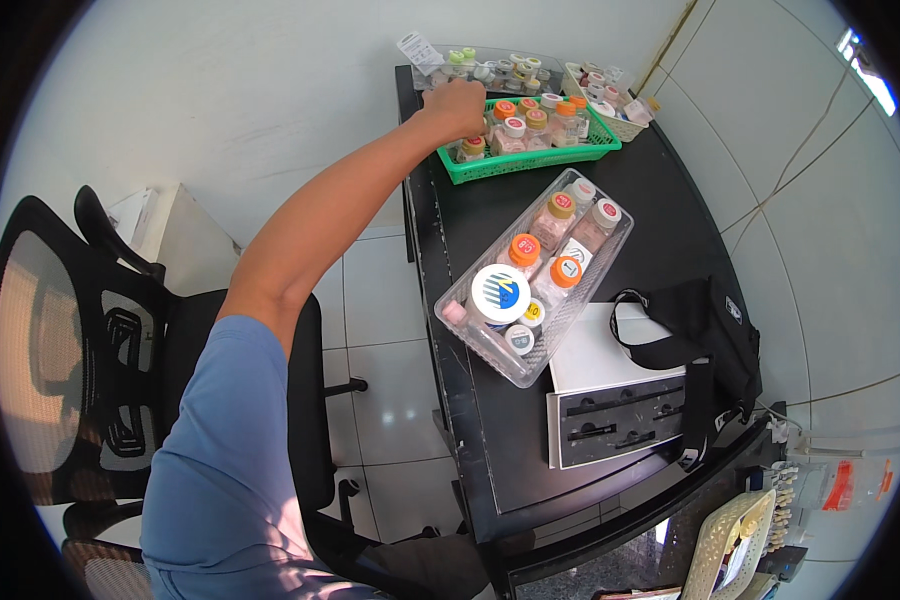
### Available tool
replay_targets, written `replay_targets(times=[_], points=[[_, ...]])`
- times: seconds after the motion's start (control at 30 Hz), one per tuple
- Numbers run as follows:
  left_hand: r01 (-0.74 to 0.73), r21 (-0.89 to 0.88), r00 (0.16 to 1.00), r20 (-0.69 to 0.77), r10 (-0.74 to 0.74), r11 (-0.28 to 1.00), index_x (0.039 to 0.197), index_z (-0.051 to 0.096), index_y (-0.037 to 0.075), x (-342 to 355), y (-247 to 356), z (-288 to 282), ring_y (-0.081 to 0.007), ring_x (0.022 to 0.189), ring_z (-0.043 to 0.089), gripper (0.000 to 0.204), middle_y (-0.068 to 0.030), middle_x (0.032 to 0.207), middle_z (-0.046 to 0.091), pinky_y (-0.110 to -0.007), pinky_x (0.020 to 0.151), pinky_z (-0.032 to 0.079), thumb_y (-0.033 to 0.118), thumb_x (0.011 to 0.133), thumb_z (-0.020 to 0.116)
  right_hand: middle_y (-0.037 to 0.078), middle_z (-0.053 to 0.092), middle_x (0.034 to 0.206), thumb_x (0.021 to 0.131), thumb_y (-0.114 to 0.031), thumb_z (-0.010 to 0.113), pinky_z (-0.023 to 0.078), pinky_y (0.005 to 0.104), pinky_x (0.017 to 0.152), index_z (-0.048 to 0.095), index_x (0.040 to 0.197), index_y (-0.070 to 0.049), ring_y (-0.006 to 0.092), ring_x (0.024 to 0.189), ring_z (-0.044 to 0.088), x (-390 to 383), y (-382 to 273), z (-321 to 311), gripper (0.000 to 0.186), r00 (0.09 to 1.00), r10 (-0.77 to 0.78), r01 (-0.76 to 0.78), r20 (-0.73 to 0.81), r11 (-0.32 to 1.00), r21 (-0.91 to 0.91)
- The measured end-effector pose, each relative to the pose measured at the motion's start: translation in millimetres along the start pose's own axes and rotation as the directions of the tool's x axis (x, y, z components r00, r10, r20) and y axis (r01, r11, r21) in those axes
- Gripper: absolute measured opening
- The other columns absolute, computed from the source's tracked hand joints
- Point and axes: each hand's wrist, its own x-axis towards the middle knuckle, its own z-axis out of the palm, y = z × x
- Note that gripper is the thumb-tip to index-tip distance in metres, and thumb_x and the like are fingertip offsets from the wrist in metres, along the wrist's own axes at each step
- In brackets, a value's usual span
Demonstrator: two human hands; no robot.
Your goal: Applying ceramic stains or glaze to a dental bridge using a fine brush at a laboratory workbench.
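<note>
Left hand [454, 108] is hanging at green basket [530, 166], 10 o'clock corner; can't tell grip. Right hand isn't showing. Snagging crowded jars [536, 128] is risking tip-over.

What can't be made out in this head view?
In the head view:
Left hand: fingertips hidden by the hand itself; grip unclear.
Right hand: outside the frame.
Green basket: far-left corner hidden by the left hand.
Cream basket, lower right: cut off by the bottom edge.
</note>
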Motion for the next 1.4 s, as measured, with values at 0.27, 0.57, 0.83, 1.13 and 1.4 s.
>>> replay_targets(times=[0.27,0.57,0.83,1.13,1.4], points=[[-0.193,-0.297,0.974,0.056,0.219,0.935,0.095,0.068,0.010,8,-27,-5,-0.0289,0.097,0.061,0.031,-0.0160,0.097,0.064,-0.038,0.084,0.048,0.014,0.065,0.072,0.007,0.059,0.051,0.089,-0.019,0.056,0.044,0.0291,0.042,0.065,0.065,-0.005,0.0165,0.042,0.057,-3,8,3,0.029,0.999,-0.020,0.023,-0.048,0.998,0.057],[-0.333,-0.362,0.941,-0.190,0.281,0.871,0.106,0.062,0.003,-13,7,-29,-0.0227,0.090,0.062,0.035,-0.0120,0.098,0.066,-0.032,0.080,0.049,0.021,0.076,0.067,0.008,0.060,0.053,0.091,-0.019,0.055,0.042,0.0272,0.040,0.061,0.065,-0.003,0.0143,0.040,0.054,-2,4,-4,0.031,0.997,0.036,-0.035,0.068,0.999,-0.013],[-0.541,-0.582,0.632,0.194,0.750,0.607,0.099,0.062,0.003,-133,45,-95,-0.0214,0.087,0.057,0.030,-0.0084,0.090,0.060,-0.034,0.077,0.046,0.021,0.076,0.069,0.008,0.059,0.051,0.091,-0.022,0.054,0.042,0.0265,0.041,0.061,0.065,-0.001,0.0137,0.041,0.054,-6,7,4,0.033,0.997,0.062,-0.057,-0.041,0.992,0.111],[-0.679,-0.409,0.646,0.062,0.761,0.609,0.110,0.055,0.002,-184,47,-87,-0.0296,0.098,0.053,0.049,-0.0104,0.110,0.049,-0.039,0.084,0.043,0.018,0.067,0.073,0.009,0.057,0.049,0.091,-0.022,0.053,0.042,0.0258,0.041,0.062,0.066,0.001,0.0122,0.042,0.053,-9,9,6,0.035,0.991,0.134,-0.136,0.020,0.983,0.126],[-0.590,-0.414,0.719,0.121,0.685,0.693,0.107,0.053,0.001,-168,51,-84,-0.0294,0.092,0.054,0.044,-0.0108,0.107,0.048,-0.038,0.078,0.044,0.019,0.068,0.067,0.008,0.057,0.050,0.091,-0.020,0.053,0.042,0.0255,0.041,0.062,0.066,0.002,0.0121,0.041,0.052,-12,12,8,0.034,0.987,0.161,-0.157,-0.027,0.982,0.105]])
